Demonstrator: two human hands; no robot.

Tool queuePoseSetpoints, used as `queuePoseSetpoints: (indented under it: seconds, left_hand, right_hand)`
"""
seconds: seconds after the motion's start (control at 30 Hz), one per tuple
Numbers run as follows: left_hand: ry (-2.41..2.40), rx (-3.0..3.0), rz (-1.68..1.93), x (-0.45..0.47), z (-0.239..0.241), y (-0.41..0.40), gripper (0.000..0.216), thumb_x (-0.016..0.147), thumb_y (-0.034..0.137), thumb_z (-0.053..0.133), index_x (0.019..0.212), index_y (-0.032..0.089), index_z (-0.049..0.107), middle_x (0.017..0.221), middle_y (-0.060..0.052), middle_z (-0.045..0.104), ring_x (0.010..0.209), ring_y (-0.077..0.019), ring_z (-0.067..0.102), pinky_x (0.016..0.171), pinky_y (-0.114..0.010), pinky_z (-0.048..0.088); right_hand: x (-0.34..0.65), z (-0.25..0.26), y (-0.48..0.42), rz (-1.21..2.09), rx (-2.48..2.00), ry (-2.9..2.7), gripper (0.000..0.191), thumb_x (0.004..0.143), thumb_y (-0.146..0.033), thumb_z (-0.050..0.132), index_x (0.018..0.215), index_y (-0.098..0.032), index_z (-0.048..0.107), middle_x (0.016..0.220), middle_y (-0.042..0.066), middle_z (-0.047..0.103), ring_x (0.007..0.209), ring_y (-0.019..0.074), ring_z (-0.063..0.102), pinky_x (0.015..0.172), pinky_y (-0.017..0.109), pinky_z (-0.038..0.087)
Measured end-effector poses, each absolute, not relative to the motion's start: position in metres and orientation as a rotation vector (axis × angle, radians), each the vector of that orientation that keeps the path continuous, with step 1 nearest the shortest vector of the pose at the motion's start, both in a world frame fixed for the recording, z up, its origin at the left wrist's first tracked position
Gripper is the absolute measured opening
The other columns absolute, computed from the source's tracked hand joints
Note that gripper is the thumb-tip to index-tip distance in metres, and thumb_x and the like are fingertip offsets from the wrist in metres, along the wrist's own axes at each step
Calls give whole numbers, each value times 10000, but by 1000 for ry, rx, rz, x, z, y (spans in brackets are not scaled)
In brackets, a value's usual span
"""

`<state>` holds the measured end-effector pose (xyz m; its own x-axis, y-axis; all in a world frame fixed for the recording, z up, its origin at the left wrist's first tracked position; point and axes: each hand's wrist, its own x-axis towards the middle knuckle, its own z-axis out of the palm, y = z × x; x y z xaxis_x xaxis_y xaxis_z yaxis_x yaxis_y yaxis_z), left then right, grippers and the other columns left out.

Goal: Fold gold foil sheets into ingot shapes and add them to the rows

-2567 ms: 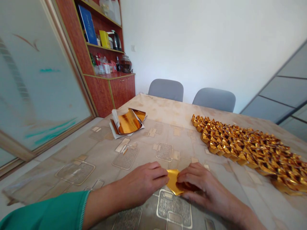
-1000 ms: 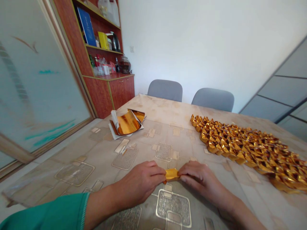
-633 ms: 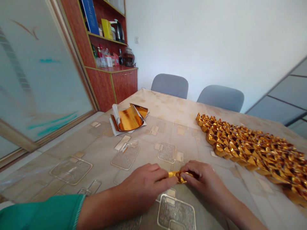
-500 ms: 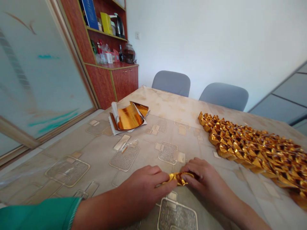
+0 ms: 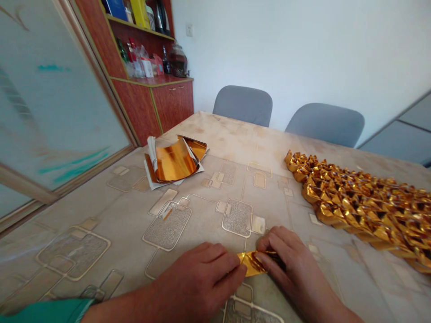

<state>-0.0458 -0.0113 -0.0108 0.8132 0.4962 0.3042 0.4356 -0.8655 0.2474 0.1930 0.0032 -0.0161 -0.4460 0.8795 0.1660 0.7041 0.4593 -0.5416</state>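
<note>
A small piece of gold foil paper [image 5: 252, 264], partly folded, lies on the table between my two hands. My left hand [image 5: 198, 282] pinches its left end with closed fingers. The fingers of my right hand [image 5: 289, 269] are curled over its right end and press it down. A large heap of folded gold paper pieces [image 5: 363, 202] lies to the right on the table. A stack of flat gold sheets [image 5: 173, 161] rests on white paper at the far left.
The table [image 5: 111, 224] has a beige cloth with square patterns. Two grey chairs [image 5: 244, 105] stand at its far side. A red-brown cabinet [image 5: 155, 103] with bottles and jars is at the back left, beside a frosted glass panel [image 5: 40, 98].
The gold sheet went from a flat triangle to a narrow strip and then a crumpled fold between my fingers. The view has dropped closer to the table and shifted right.
</note>
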Motion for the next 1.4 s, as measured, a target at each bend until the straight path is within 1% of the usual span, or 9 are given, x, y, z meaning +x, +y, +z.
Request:
queuePoseSetpoints:
  seconds: [0.2,0.3,0.47,0.57,0.7,0.87,1.1,1.27,1.4]
  left_hand:
    - [755,2816,513,-44,-9,-11,329,975,190,413,1277,138,532,1064,-103,679,895,-202,605,831,-332,529]
    - [746,2836,496,-44,-9,-12,330,967,177,432,1277,118,531,1074,-99,677,903,-204,605,839,-324,523]
    - [712,2851,361,-45,-4,-13,393,952,156,444,1343,133,480,1244,-106,626,995,-212,576,890,-339,493]
    - [717,2853,304,-45,-1,-13,404,952,125,417,1351,145,473,1368,-99,555,986,-208,557,875,-339,479]
    - [758,2824,287,-44,-2,-12,435,942,107,419,1371,171,450,1358,-77,564,946,-203,542,849,-332,462]
    - [716,2857,354,-44,-3,-10,548,896,113,488,1427,203,386,1373,-94,548,947,-213,534,821,-347,454]
    - [683,2935,294,-45,1,-8,600,823,79,533,1403,180,416,1393,-98,533,922,-217,523,795,-349,445]
    - [585,3022,289,-48,3,-2,462,921,137,495,1379,178,452,1383,-86,543,933,-212,523,813,-338,433]
    - [580,3021,325,-48,6,0,395,972,188,450,1364,227,470,1313,-66,589,939,-192,544,842,-313,419]
  right_hand:
    - [193,-17,3,517,-1347,-2309,138,900,-187,597,777,-226,547,794,17,591,751,206,554,663,331,425]
    - [192,-18,3,430,-1345,-2341,132,901,-193,595,783,-225,546,789,15,596,747,206,558,664,333,411]
    - [190,-12,4,242,-1293,-2404,106,894,-237,620,805,-226,563,787,12,605,757,216,549,679,344,370]
    - [188,-8,4,155,-1284,-2425,91,877,-237,644,818,-227,575,822,18,606,785,228,537,699,355,353]
    - [186,-12,3,38,-1267,-2502,124,904,-218,598,785,-219,563,779,20,602,734,216,532,670,345,350]
    - [183,-19,0,78,-1279,-2527,116,917,-149,527,813,-200,537,753,20,596,680,196,549,621,309,383]
    - [176,-14,-8,86,-1343,-2516,68,888,-197,568,839,-199,520,815,42,578,757,226,545,668,340,422]
    - [178,-13,-9,120,-1365,-2504,72,897,-204,588,865,-188,526,843,45,586,791,230,536,702,357,419]
    - [188,-5,-12,401,-1295,-2425,19,945,-211,557,932,-203,546,930,29,593,877,204,536,774,336,423]
